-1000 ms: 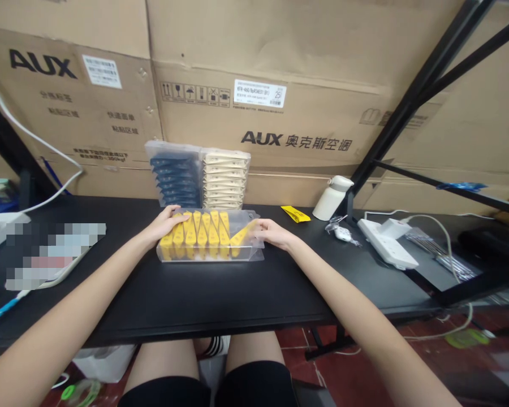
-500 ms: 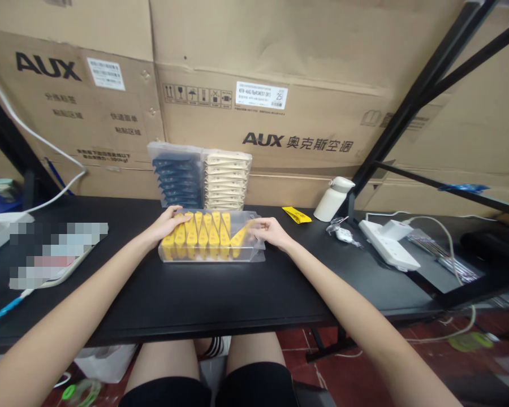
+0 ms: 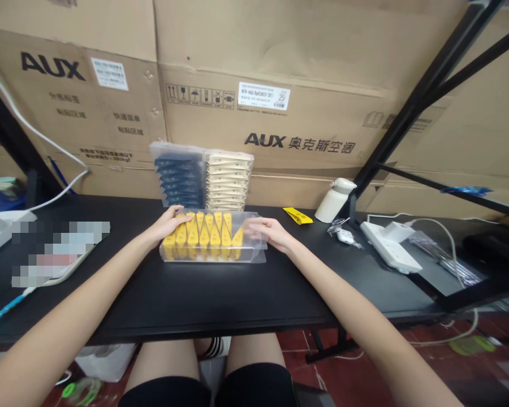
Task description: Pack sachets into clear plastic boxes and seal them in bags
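Observation:
A clear plastic box [image 3: 254,249] lies on its side on the black table. Inside it stands a row of yellow triangular packets [image 3: 204,238], packed alternately point up and point down. My left hand [image 3: 169,223] is wrapped around the box's left end, its fingers over the top edge. At the box's open right end is my right hand [image 3: 271,230], fingers stretched out and reaching inside, partly seen through the plastic. Its fingertips are close to the rightmost yellow packet; whether they touch it I cannot tell.
Behind the box stand clear cases of dark blue packets [image 3: 178,181] and cream packets [image 3: 227,178]. One loose yellow packet [image 3: 297,215] lies to the right, near a white bottle [image 3: 335,200], an earbud case [image 3: 345,237] and a power strip [image 3: 390,249]. A blurred-out phone [image 3: 59,254] lies left.
The rightmost yellow packet, tilted at my right fingers before, now stands more upright against the row. My right fingers have straightened from a pinch. My left hand keeps its hold.

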A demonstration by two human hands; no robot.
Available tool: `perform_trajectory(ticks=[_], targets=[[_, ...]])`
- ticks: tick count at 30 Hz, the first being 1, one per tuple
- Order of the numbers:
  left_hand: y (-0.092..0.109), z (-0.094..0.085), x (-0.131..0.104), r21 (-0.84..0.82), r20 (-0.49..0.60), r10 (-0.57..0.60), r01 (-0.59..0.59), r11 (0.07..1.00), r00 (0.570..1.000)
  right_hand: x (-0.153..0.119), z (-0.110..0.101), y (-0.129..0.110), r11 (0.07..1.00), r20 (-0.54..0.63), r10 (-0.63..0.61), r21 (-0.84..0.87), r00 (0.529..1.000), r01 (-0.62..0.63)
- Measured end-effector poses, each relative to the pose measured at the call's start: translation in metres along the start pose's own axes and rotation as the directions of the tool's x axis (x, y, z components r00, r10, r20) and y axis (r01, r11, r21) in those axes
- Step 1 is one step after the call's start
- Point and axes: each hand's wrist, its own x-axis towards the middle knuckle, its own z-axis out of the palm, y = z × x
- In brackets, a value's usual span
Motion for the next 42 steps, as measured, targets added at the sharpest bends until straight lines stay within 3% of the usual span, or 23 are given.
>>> perform_trajectory(ticks=[3,5,10,21,26,27,29,31,33,35,38,40,42], targets=[[0.0,0.0,-0.001,-0.007,-0.002,0.0,0.0,1.0,1.0,0.0,0.001,0.001,0.998,0.054,0.007,0.056,0.999,-0.01],[0.001,0.0,-0.001,-0.002,-0.008,-0.001,0.001,1.0,1.0,-0.001,0.001,0.001,0.996,0.159,0.022,0.083,0.987,-0.035],[0.005,0.001,-0.005,0.04,-0.028,0.006,-0.004,0.999,1.0,-0.004,0.0,0.0,0.995,0.491,0.065,0.028,0.869,-0.091],[0.005,0.001,-0.005,0.016,-0.024,0.023,-0.023,1.0,0.999,-0.006,-0.003,0.0,0.99,0.458,0.126,-0.114,0.88,-0.082],[0.006,-0.002,-0.006,0.014,0.031,-0.009,0.008,1.0,0.999,-0.003,-0.02,-0.004,0.975,0.442,0.191,-0.19,0.876,-0.117],[0.006,-0.002,-0.006,0.017,0.034,-0.013,0.012,1.0,0.999,-0.002,-0.027,-0.005,0.97,0.427,0.206,-0.209,0.881,-0.126],[0.007,-0.003,-0.006,0.02,0.024,-0.019,0.018,1.0,1.0,0.001,-0.041,-0.008,0.956,0.301,0.19,-0.273,0.935,-0.106],[0.008,-0.003,-0.007,0.019,0.005,-0.019,0.019,1.0,1.0,0.005,-0.056,-0.01,0.934,0.082,0.086,-0.355,0.993,-0.051],[0.009,-0.003,-0.007,0.016,0.0,-0.02,0.02,1.0,1.0,0.01,-0.069,-0.011,0.903,-0.13,-0.06,-0.43,0.99,-0.002],[0.01,-0.003,-0.009,0.013,0.004,-0.021,0.021,1.0,1.0,0.013,-0.082,-0.011,0.87,-0.295,-0.202,-0.491,0.934,0.034],[0.012,-0.002,-0.01,0.007,-0.006,-0.024,0.024,1.0,1.0,0.014,-0.099,-0.01,0.787,-0.487,-0.392,-0.617,0.78,0.009],[0.013,-0.002,-0.011,0.007,-0.01,-0.02,0.02,1.0,1.0,0.012,-0.109,-0.01,0.735,-0.56,-0.457,-0.675,0.691,-0.061],[0.012,-0.002,-0.01,0.009,-0.004,-0.015,0.015,1.0,1.0,0.01,-0.119,-0.009,0.703,-0.615,-0.468,-0.695,0.635,-0.155]])
